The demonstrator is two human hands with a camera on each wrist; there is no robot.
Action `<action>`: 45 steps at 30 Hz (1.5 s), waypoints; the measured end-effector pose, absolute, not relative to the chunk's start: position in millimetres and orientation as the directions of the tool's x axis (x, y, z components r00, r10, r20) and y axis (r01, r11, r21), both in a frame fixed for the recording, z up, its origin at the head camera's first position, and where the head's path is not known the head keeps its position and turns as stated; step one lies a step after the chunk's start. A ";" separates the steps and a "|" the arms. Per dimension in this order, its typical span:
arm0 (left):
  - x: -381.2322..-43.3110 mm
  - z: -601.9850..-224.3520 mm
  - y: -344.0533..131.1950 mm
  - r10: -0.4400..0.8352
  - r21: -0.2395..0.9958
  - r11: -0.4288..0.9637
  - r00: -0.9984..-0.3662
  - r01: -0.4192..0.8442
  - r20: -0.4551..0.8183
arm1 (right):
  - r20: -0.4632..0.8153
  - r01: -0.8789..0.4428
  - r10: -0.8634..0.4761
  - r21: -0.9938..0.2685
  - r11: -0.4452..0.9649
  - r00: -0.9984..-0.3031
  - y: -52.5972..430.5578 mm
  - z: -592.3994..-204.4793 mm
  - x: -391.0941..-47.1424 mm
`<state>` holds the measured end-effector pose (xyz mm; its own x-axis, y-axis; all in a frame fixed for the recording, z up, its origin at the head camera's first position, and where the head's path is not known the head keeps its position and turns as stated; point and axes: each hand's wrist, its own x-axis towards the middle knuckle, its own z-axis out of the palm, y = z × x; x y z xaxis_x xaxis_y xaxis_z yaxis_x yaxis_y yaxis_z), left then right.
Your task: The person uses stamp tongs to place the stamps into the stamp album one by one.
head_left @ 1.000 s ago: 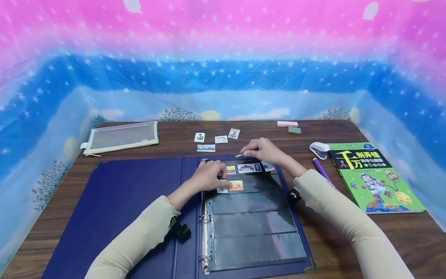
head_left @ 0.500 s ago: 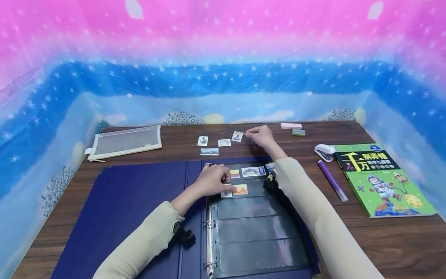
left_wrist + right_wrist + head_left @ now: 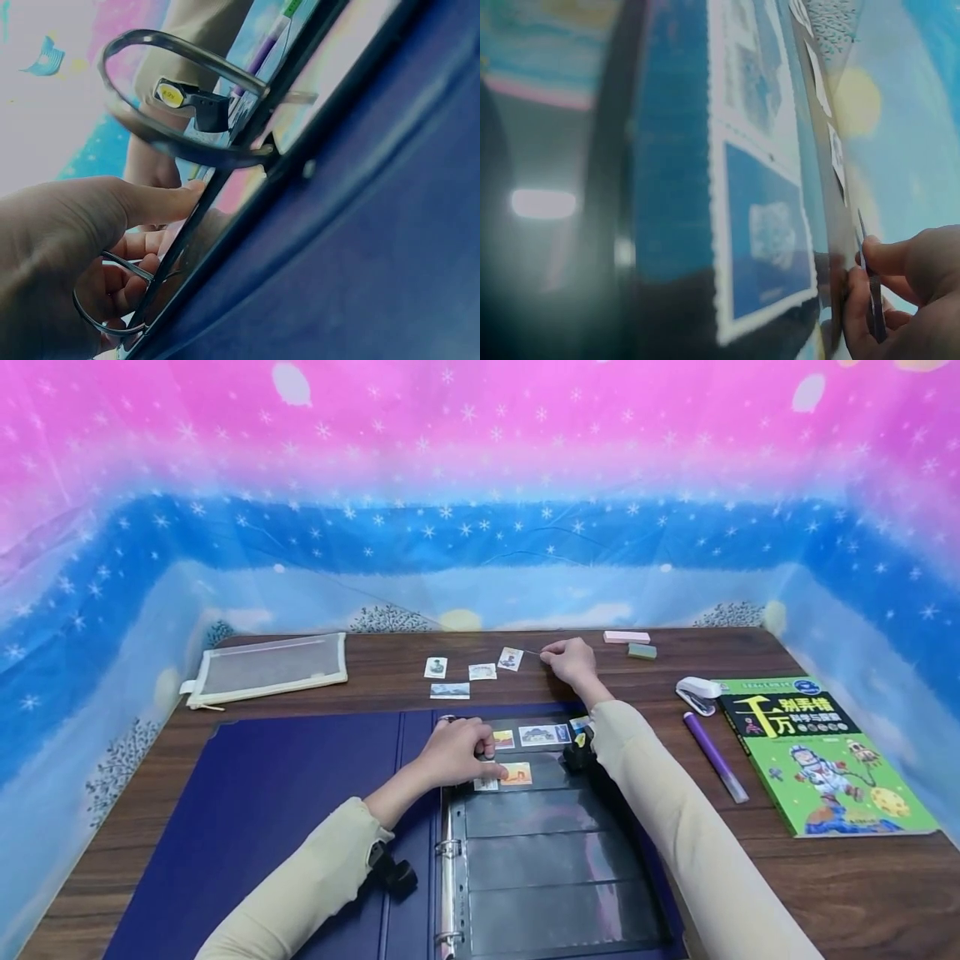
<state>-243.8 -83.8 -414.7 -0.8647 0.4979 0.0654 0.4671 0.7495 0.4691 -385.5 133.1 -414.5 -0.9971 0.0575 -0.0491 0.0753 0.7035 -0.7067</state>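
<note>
My right hand [image 3: 573, 662] pinches a pair of slim metal tweezers [image 3: 876, 304] behind the album's far edge. Their points reach left to the right edge of a loose stamp [image 3: 510, 659] lying on the table. Several other loose stamps lie left of it, among them a long bluish one [image 3: 450, 691]. My left hand [image 3: 457, 752] rests on the black pocket page [image 3: 555, 860] of a dark blue ring album [image 3: 300, 793]. Its thumb lies beside an orange stamp [image 3: 516, 773] in the second row; the other fingers bend over the top row, partly covering stamps there.
A mesh zip pouch [image 3: 273, 668] lies at the back left. At the back right are a pink block [image 3: 626, 637] and a green block [image 3: 642, 651]. A white stapler [image 3: 699, 693], a purple marker [image 3: 714, 756] and a green book [image 3: 832, 768] lie to the right.
My right hand has moved from above the album's top edge to the loose stamps, then slightly back to the right with the tweezers. The left hand has stayed on the page.
</note>
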 end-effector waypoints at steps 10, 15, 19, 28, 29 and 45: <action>-241.7 -415.0 -84.1 0.491 0.472 0.754 -0.869 0.456 0.056 | 0.005 -0.005 -0.003 -0.595 0.804 -1.000 126.7 -415.7 -385.9; -240.4 -413.8 -84.2 0.496 0.471 0.755 -0.867 0.457 0.046 | 0.006 0.000 0.004 -0.585 0.811 -1.000 124.1 -416.8 -386.4; -239.9 -413.1 -84.4 0.493 0.471 0.758 -0.869 0.451 0.040 | -0.002 0.003 0.002 -0.582 0.813 -1.000 121.3 -417.4 -387.0; -241.5 -413.4 -85.0 0.488 0.467 0.763 -0.872 0.447 0.037 | -0.010 0.033 0.034 -0.571 0.820 -0.999 117.5 -417.3 -390.1; -241.8 -413.7 -85.1 0.488 0.467 0.763 -0.872 0.448 0.040 | -0.012 0.037 0.037 -0.571 0.820 -0.999 117.4 -417.0 -390.5; -241.7 -413.6 -84.5 0.491 0.458 0.761 -0.870 0.459 0.056 | -0.072 0.122 0.099 -0.606 0.786 -0.992 118.7 -410.5 -391.0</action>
<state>-241.7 -84.5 -413.6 -0.8695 0.4907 0.0557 0.4590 0.7614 0.4578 -391.0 118.7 -410.5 -0.9925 0.0986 -0.0725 0.1223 0.7858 -0.6063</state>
